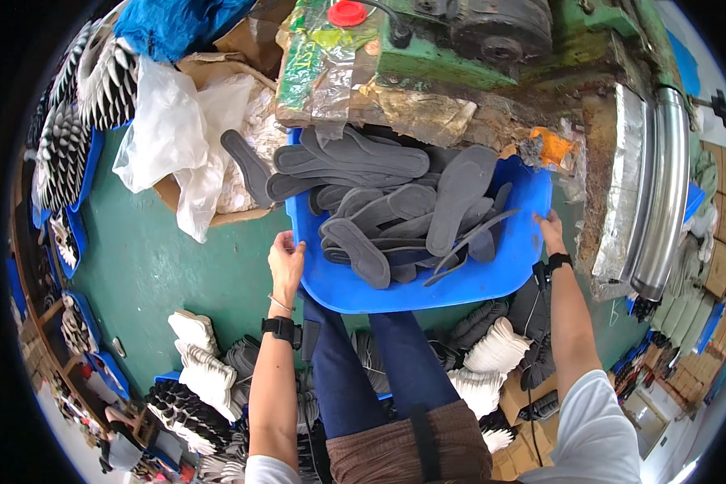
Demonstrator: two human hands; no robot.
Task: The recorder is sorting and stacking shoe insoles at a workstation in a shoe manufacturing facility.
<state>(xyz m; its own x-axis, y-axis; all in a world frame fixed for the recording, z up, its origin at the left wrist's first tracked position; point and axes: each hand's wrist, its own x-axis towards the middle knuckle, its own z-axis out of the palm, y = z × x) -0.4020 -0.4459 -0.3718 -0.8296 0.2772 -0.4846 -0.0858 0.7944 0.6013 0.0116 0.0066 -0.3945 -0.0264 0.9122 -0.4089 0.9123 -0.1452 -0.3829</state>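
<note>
A blue plastic tub (492,278) full of dark grey shoe insoles (462,198) is in front of my legs, its far side below the edge of a green machine. My left hand (285,264) is closed on the tub's left rim. On the right rim, my right hand (551,234) grips the tub, its fingers partly hidden by the wall. The insoles lie in a loose heap, some tilted upright. One insole (248,169) sticks out past the tub's left side.
The green machine (460,68) has a red button (347,13) and a metal roller (661,194) at right. Clear plastic bags (165,129) hang over a carton of scraps at left. White insole stacks (206,375) and dark bundles surround my legs on the green floor (137,250).
</note>
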